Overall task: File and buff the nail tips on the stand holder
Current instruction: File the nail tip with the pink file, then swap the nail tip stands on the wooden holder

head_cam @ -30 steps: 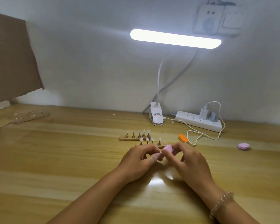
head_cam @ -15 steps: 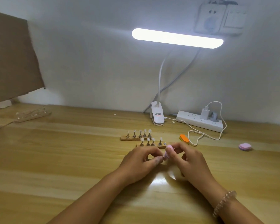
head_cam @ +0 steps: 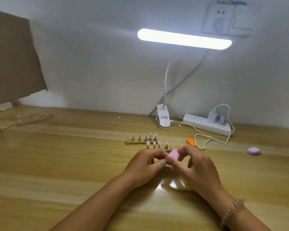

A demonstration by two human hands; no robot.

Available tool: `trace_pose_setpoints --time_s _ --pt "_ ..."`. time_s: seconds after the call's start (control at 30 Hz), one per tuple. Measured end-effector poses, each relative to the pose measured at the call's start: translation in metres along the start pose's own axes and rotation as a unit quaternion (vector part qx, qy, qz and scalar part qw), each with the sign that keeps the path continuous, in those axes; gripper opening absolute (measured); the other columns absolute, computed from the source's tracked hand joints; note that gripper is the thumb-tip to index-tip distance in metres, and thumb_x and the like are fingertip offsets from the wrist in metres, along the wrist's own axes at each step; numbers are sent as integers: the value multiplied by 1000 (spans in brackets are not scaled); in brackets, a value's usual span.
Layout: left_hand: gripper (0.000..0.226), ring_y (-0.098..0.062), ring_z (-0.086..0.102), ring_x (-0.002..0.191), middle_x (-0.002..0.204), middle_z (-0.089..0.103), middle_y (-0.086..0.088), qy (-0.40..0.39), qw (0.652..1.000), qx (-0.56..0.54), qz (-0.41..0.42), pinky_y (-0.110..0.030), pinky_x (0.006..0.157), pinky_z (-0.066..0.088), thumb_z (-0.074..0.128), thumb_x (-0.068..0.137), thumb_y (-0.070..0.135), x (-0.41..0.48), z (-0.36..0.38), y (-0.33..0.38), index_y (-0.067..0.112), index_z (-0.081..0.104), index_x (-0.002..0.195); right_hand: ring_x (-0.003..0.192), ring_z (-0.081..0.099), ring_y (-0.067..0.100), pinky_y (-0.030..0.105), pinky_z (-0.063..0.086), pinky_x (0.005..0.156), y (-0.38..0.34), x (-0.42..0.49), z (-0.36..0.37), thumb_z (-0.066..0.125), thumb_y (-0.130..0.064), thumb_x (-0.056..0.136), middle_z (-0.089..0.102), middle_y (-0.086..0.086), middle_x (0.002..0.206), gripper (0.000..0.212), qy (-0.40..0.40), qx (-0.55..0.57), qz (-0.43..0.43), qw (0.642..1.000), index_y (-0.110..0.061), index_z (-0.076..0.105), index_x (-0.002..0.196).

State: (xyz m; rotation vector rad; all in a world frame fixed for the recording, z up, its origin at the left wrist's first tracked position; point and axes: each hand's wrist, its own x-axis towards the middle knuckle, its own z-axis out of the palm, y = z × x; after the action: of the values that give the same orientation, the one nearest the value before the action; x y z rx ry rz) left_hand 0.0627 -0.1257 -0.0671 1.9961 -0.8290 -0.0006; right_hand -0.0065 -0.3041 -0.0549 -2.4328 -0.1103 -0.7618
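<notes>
While both hands meet low over the wooden tabletop (head_cam: 57, 164), the right hand (head_cam: 198, 169) pinches a small pink buffer block (head_cam: 174, 154) between its thumb and the tips of its fingers (head_cam: 184, 150). The left hand (head_cam: 145, 165) sits just beside it, fingers curled, with the thumb pressed toward the forefinger right at the block's lower edge. Whatever that pinch holds is hidden, so it cannot be told whether it grips anything.

Just behind the hands lies the near stand holder (head_cam: 144, 149), a wooden strip with four upright metal pegs carrying pale nail tips (head_cam: 148, 143). A bare round disc (head_cam: 171, 147) shows at its right end. The far stand holder (head_cam: 129, 142) lies parallel, just beyond it, with five pegs, each topped by a tip.

An orange file block (head_cam: 191, 141) rests to the right of the stands, near a looped white cable (head_cam: 205, 140). A second pink block (head_cam: 253, 150) lies well apart at the right.

Along the wall stand a white clip lamp base (head_cam: 163, 120) and a power strip (head_cam: 198, 125) with plugs in it. The lit lamp bar (head_cam: 183, 39) hangs above. A beaded bracelet (head_cam: 232, 212) circles the right wrist, and brown cardboard (head_cam: 12, 55) leans at the far left.
</notes>
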Motion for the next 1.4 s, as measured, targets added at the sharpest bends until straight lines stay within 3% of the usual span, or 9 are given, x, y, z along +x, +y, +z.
trace_pose_setpoints --time_s 0.33,0.57,0.67,0.77,0.9,1.07,1.17,1.27,1.4 --pt "20 2 60 62 87 73 15 21 999 -40 -20 -22 56 45 61 96 19 2 0 -2 37 70 93 57 47 3 26 39 50 -2 -4 1 59 -75 71 56 -18 77 44 14 -34 -32 999 -32 55 80" --pt "11 -3 54 63 89 72 19 3 1000 26 -16 -33 64 46 61 91 39 2 2 -2 40 70 96 56 43 -3 24 36 50 0 -2 3 59 -71 76 54 -18 81 38 15 -58 -14 998 -34 56 84" --pt "11 -9 62 78 88 70 21 0 999 38 -15 -35 69 48 63 93 31 1 2 1 41 69 93 57 47 -2 18 36 48 -3 -2 2 55 -73 76 56 -19 83 40 -19 -60 -43 997 -35 58 88" --pt "13 0 64 82 87 73 19 33 999 -7 -23 -31 70 44 63 97 20 0 2 3 31 68 92 66 54 3 27 43 55 2 -3 -4 52 -74 72 57 -19 84 41 3 -58 41 997 -34 55 82" --pt "12 -1 69 95 94 76 13 53 997 -43 -36 -28 67 41 61 98 17 -2 1 8 27 66 95 94 55 8 32 41 76 2 -4 -1 64 -60 77 53 -17 100 34 -51 -118 39 991 -38 61 102" --pt "6 2 69 95 98 76 12 56 997 -49 -26 -24 63 40 64 96 17 -3 0 10 22 61 97 78 56 5 41 45 75 -14 -1 6 80 -30 79 61 -18 86 20 6 -16 -52 998 -30 67 95" --pt "12 2 62 76 100 75 14 62 998 6 -10 -24 63 39 64 95 25 -5 3 12 31 54 95 66 57 6 38 50 66 -18 7 10 77 -14 83 64 -16 78 12 11 53 -58 997 -22 67 83" --pt "14 4 57 61 99 74 16 114 993 32 -31 -26 61 41 64 96 31 -5 2 13 34 50 99 65 62 5 27 51 64 -11 28 8 75 -17 85 67 -10 73 7 30 82 16 996 -20 69 83" --pt "21 11 55 67 86 60 23 217 971 67 -69 -10 57 35 63 94 35 -7 -2 12 38 42 97 81 68 11 36 55 80 10 55 10 70 -27 89 72 -8 80 8 5 67 154 986 -19 72 91"
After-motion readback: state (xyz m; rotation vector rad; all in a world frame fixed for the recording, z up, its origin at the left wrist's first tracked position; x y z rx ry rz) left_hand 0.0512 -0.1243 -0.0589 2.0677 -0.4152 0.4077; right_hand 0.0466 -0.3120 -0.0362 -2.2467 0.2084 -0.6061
